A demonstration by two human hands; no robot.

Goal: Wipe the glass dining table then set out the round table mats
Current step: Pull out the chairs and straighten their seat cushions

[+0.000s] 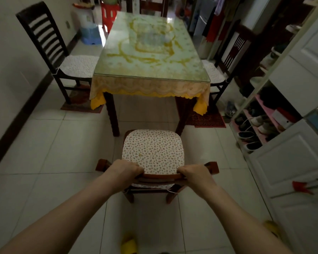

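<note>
Wooden chair (pixel 155 176) top rail — both hands clamped on, left hand (pixel 124 169), right hand (pixel 195 174).

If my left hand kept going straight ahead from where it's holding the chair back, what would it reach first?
The left hand points over the chair back toward the table. It would probably pass over the floral seat cushion first, then meet the lace tablecloth edge of the glass table. Depth is uncertain.
</note>
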